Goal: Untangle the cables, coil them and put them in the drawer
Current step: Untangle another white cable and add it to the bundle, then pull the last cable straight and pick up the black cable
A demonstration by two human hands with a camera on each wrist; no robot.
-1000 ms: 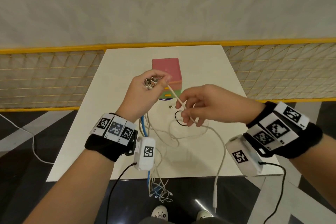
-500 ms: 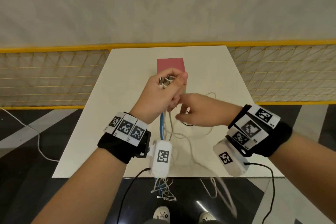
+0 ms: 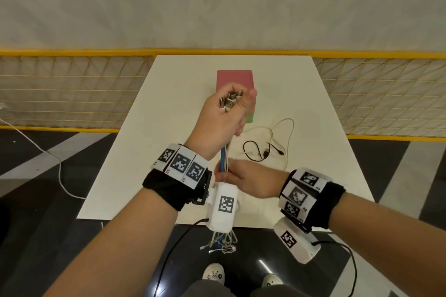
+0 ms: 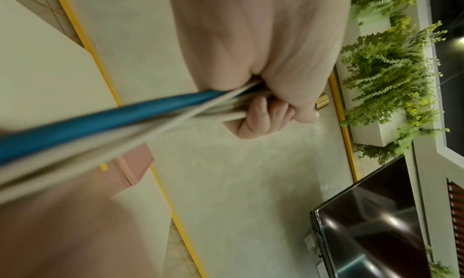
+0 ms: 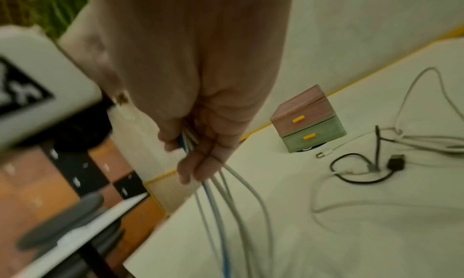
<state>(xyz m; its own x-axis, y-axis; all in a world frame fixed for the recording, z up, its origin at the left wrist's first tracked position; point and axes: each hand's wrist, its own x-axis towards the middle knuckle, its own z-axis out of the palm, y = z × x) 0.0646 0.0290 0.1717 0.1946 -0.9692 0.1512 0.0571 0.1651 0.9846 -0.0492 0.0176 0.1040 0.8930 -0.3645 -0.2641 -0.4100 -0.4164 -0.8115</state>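
My left hand (image 3: pixel 231 101) is raised over the table and grips a bundle of white and blue cables (image 3: pixel 224 161) just below their metal plugs (image 3: pixel 229 100), which stick out of the fist. The left wrist view shows the bundle (image 4: pixel 100 123) running out of the left hand (image 4: pixel 263 113). My right hand (image 3: pixel 225 172) closes round the same bundle (image 5: pixel 226 203) lower down, under the left wrist; the right hand (image 5: pixel 195 159) has cables running between its fingers. The loose ends (image 3: pixel 222 243) hang past the table's front edge. A pink and green drawer box (image 5: pixel 308 119) stands shut behind my left hand.
A black cable (image 3: pixel 253 152) and a white cable (image 3: pixel 282 132) lie loose on the white table (image 3: pixel 325 128), right of the drawer box (image 3: pixel 235 78). A yellow mesh fence (image 3: pixel 72 91) runs behind the table. My shoes (image 3: pixel 214 276) show below the front edge.
My right hand let go of the white cable, which now lies on the table, and moved down and left to take the bundle under my left wrist. My left hand rose slightly.
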